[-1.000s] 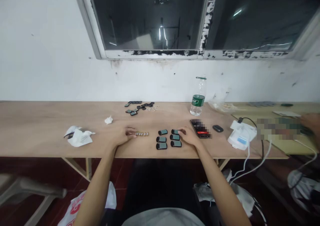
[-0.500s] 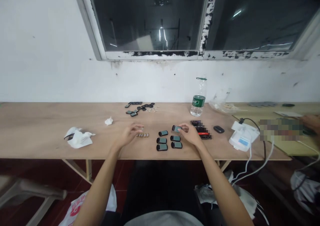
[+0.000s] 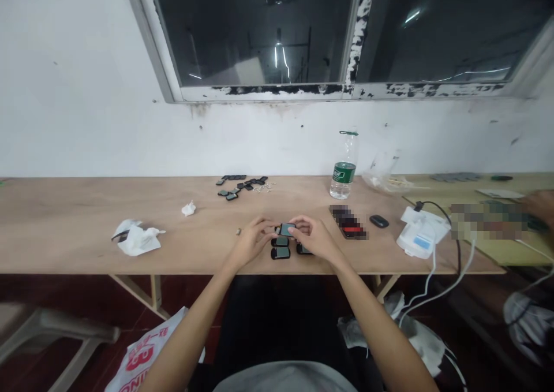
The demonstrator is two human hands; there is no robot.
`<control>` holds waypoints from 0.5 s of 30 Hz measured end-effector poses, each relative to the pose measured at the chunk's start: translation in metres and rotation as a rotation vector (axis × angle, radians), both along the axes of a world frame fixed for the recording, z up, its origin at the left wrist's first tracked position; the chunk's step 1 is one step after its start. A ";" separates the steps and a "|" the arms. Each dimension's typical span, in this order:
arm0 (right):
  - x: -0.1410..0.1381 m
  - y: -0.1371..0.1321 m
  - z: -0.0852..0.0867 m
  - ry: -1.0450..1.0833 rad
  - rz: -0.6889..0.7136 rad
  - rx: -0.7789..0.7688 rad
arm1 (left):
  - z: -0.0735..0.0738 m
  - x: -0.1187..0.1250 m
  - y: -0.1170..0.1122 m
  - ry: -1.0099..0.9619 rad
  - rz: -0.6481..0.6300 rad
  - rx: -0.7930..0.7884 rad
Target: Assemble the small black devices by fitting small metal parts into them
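Note:
A small black rounded-end device with a grey rectangular panel [image 3: 287, 229] is pinched in my right hand [image 3: 312, 235]. My left hand [image 3: 255, 239] meets its left end, with thumb and fingers pinched close together; whatever lies between them is too small to make out. Below my hands, similar black devices [image 3: 280, 253] lie on the table, and another black device [image 3: 303, 249] is partly covered by my right hand. Left of my left hand lies a small metallic cylinder [image 3: 238, 231]; my hand hides the table beside it.
Farther back on the wooden table [image 3: 86, 219] lie more black pieces [image 3: 231, 194] and tiny white bits [image 3: 262, 188]. A water bottle [image 3: 343, 175], a phone [image 3: 347, 221], a black oval case [image 3: 379, 221] and a white corded box [image 3: 419, 239] stand right. Crumpled tissue [image 3: 138, 239] lies left.
My right hand has brought the black device leftward from the top right of the group. My left hand has moved right, from the row of small cylinders to the device.

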State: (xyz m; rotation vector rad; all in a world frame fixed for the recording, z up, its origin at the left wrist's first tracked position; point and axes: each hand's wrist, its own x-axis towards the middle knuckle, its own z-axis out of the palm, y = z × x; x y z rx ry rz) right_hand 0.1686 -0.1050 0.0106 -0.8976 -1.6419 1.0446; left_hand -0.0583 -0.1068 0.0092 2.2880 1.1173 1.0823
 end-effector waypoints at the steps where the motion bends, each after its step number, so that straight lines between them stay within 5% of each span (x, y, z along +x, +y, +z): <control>1: 0.000 0.000 0.000 0.007 -0.001 -0.002 | -0.001 0.000 0.000 -0.002 -0.002 0.007; 8: -0.003 0.000 -0.001 0.017 0.006 -0.014 | -0.006 0.006 0.003 -0.145 0.068 -0.038; 15: -0.006 -0.002 -0.003 0.006 0.033 -0.017 | -0.010 0.010 0.006 -0.420 0.005 -0.348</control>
